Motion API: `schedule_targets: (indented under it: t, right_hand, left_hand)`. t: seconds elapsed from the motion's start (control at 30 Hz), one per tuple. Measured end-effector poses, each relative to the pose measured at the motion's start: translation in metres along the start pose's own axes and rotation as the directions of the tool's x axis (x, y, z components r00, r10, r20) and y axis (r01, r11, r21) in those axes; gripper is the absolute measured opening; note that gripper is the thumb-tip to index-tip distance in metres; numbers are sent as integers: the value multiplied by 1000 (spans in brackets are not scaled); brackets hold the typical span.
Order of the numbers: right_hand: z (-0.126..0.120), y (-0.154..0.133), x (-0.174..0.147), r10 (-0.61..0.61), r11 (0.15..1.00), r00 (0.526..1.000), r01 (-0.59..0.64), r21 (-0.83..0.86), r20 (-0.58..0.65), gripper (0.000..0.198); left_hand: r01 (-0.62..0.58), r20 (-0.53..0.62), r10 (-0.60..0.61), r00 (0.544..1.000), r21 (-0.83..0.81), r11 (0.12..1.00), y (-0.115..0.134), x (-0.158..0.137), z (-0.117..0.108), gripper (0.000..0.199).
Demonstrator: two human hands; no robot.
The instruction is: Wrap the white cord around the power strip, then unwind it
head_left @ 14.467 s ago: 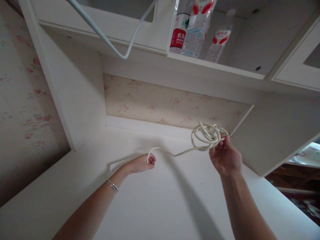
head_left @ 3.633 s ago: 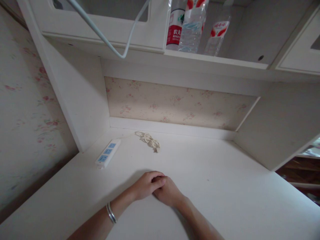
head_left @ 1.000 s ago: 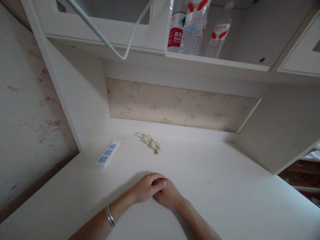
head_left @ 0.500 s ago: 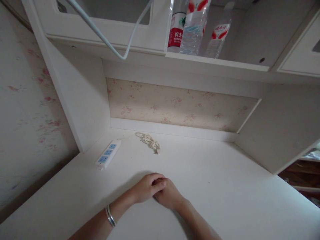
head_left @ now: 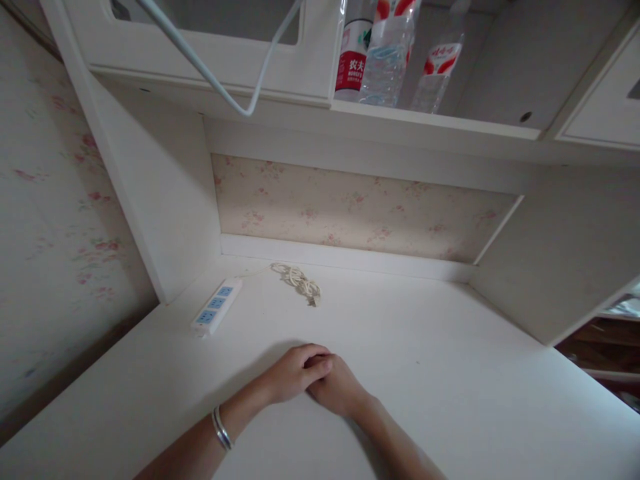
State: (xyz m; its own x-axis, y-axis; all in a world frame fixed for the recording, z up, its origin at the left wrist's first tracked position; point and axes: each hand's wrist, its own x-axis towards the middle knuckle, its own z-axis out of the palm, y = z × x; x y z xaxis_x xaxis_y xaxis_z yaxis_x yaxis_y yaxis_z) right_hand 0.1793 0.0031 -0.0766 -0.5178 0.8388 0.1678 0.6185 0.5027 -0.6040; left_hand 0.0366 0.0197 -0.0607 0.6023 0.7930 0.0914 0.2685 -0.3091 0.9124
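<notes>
My left hand rests on the white desktop, its fingers wrapped over my right hand. Two silver bangles circle the left wrist. The right hand lies on the desk from the other side, and its fingers are mostly hidden under the left. No object shows in either hand. Ahead and to the left lies a white power strip with blue socket faces. Its cream cord is bundled loosely on the desk, with the plug at the near end of the bundle.
Overhead, a cabinet shelf carries several plastic bottles. A pale cable hangs in a loop in front of the cabinet. White side panels bound the desk left and right; floral wallpaper covers the back.
The view has shifted very slightly. Both hands stay clasped in the same place, and the power strip and cord lie as before.
</notes>
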Motion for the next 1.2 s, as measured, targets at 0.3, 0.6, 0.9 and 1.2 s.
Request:
schedule_targets:
  t: [0.3, 0.6, 0.9, 1.2]
  right_hand:
    - [-1, 0, 0, 10, 1000, 1000, -10, 5, 13, 36]
    - [1, 2, 0, -1, 999, 1000, 2, -34, 23, 34]
    - [-3, -1, 0, 16, 1000, 1000, -16, 0, 12, 35]
    - [-1, 1, 0, 3, 1000, 1000, -3, -17, 17, 35]
  left_hand:
    - [10, -6, -10, 1000, 6, 1000, 1, -1, 0, 39]
    - [3, -5, -3, 1000, 6, 1000, 1, 0, 0, 39]
    - [-1, -4, 1, 1000, 2, 1000, 2, 0, 0, 38]
    - [-2, -2, 2, 1000, -1, 1000, -1, 0, 0, 39]
